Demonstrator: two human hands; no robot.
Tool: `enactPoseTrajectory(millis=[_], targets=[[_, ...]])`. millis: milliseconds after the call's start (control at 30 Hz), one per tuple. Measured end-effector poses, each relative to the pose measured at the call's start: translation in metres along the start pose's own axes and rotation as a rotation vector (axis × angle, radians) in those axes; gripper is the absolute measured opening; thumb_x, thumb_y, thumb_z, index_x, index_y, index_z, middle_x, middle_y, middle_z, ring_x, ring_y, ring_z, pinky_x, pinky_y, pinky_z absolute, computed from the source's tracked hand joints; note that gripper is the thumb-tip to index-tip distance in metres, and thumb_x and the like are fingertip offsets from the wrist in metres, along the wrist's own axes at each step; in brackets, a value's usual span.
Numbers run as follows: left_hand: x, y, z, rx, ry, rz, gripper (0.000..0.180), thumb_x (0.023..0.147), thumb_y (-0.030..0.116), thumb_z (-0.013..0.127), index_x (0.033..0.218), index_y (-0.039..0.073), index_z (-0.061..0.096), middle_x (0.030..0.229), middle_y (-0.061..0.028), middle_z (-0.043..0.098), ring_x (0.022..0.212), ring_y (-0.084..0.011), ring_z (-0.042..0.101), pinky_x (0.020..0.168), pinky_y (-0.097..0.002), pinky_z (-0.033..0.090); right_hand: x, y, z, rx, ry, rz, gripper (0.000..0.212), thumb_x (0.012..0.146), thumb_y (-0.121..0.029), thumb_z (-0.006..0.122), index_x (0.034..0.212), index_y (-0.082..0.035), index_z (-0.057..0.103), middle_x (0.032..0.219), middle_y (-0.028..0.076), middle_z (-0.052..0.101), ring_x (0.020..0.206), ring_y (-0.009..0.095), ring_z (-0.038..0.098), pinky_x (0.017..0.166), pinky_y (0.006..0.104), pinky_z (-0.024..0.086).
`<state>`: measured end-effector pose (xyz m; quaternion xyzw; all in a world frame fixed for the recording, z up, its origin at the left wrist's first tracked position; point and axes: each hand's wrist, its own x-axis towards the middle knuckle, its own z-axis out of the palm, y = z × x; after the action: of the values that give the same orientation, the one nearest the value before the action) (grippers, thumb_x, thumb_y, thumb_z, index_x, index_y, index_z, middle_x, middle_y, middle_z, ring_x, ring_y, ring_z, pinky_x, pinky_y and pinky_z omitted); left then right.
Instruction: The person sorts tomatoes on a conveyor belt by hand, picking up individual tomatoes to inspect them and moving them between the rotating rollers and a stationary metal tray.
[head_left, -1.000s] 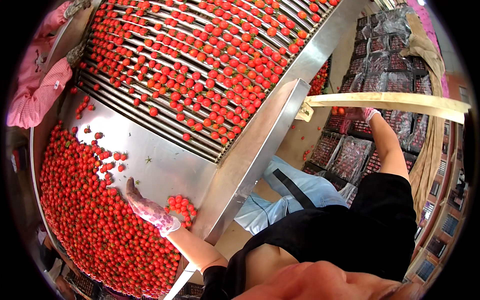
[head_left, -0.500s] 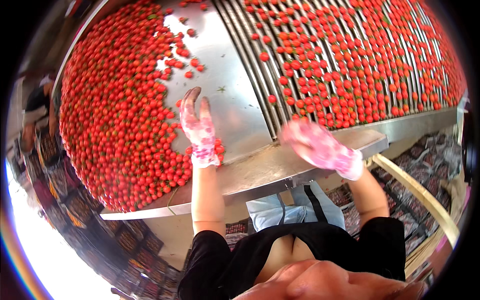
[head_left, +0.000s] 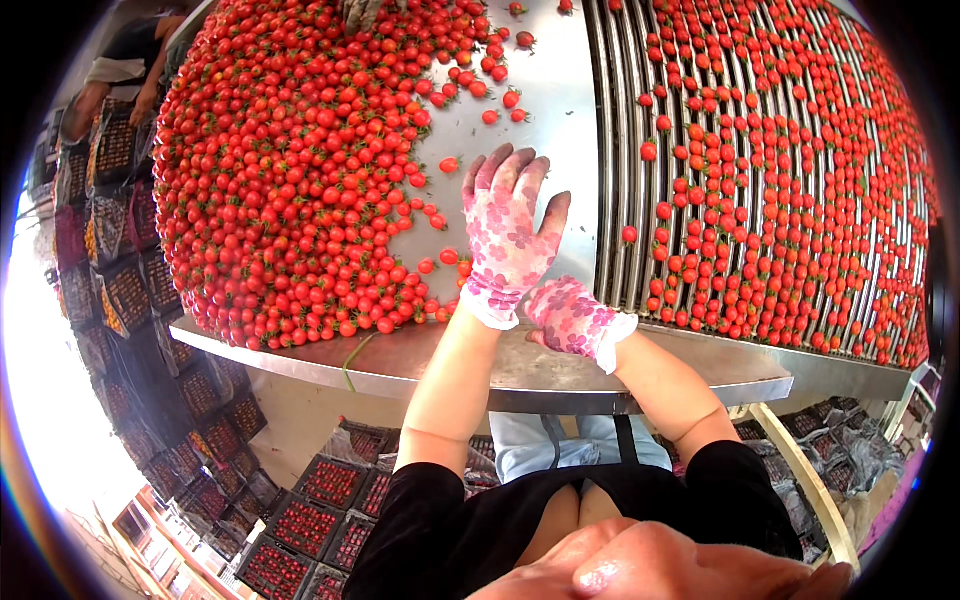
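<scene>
My left hand [head_left: 510, 225], in a pink flowered glove with darkened fingertips, is open over the bare metal sheet [head_left: 440, 205], fingers spread and pointing away from me. Beside its palm lie a few loose cherry tomatoes [head_left: 448, 257], and a large heap of cherry tomatoes [head_left: 290, 190] with green stems covers the sheet's left side. My right hand [head_left: 575, 316], gloved alike, is close by my left wrist above the near metal ledge [head_left: 545, 370]. Its fingers are partly hidden by the wrist, and no tomato shows in it.
Right of the sheet, a bed of metal rollers [head_left: 624, 150] carries many spaced tomatoes. At the far edge, what looks like another person's gloved hand [head_left: 362, 12] is in the heap. Black crates of tomatoes [head_left: 300, 527] stand low left; a wooden strip [head_left: 800, 465] rises at right.
The view has shifted, placing the heap and rollers differently. My left hand has moved right toward the rollers, its fingers spreading. My right hand has drawn left from the rollers to my left wrist.
</scene>
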<state>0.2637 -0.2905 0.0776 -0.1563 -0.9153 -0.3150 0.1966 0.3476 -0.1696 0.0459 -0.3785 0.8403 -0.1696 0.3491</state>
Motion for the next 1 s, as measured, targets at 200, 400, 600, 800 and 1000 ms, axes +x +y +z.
enactPoseTrajectory(millis=[200,400,600,800,1000], targets=[[0.000,-0.002,0.003,-0.016,-0.045,-0.033,0.042,0.078,0.012,0.073,0.118,0.007,0.060,0.122,-0.0110,0.061,0.119,-0.0339,0.053,0.103,-0.0486,0.038,0.009,0.010,0.004,0.045,0.234,0.028,0.038,0.083,-0.036,0.069,0.105,-0.006,0.065,0.105,0.011,0.063,0.103,0.029,0.059,0.087,0.0429,0.044],[-0.005,-0.004,0.009,-0.043,-0.108,-0.093,0.046,0.079,0.013,0.073,0.123,0.008,0.060,0.125,-0.0112,0.060,0.122,-0.0333,0.052,0.104,-0.0472,0.038,0.013,0.005,0.010,0.032,0.091,0.022,0.042,0.084,-0.037,0.067,0.114,-0.007,0.064,0.109,0.010,0.064,0.108,0.027,0.059,0.092,0.0441,0.043],[-0.019,-0.008,0.028,-0.215,-0.287,-0.383,0.067,0.083,0.019,0.072,0.142,0.006,0.044,0.142,-0.0203,0.047,0.127,-0.0401,0.047,0.109,-0.0469,0.036,0.011,0.012,0.008,-0.020,0.162,0.087,0.046,0.085,-0.037,0.067,0.119,-0.006,0.061,0.110,0.010,0.063,0.107,0.027,0.059,0.091,0.0434,0.042],[0.002,-0.087,-0.008,0.370,-0.245,-0.023,0.069,0.081,0.029,0.076,0.139,0.006,0.048,0.141,-0.0147,0.050,0.130,-0.0294,0.048,0.109,-0.0435,0.038,0.008,0.016,-0.001,0.017,0.110,0.138,0.049,0.085,-0.039,0.067,0.120,-0.005,0.061,0.108,0.012,0.060,0.105,0.027,0.057,0.093,0.0423,0.042],[0.044,-0.269,-0.060,0.427,-0.237,-0.219,0.070,0.088,0.034,0.068,0.143,-0.001,0.041,0.149,-0.0229,0.038,0.138,-0.0400,0.036,0.116,-0.0463,0.030,0.014,0.016,-0.003,-0.035,0.110,0.191,0.048,0.086,-0.038,0.065,0.120,-0.005,0.061,0.110,0.011,0.060,0.106,0.028,0.057,0.094,0.0426,0.041]])
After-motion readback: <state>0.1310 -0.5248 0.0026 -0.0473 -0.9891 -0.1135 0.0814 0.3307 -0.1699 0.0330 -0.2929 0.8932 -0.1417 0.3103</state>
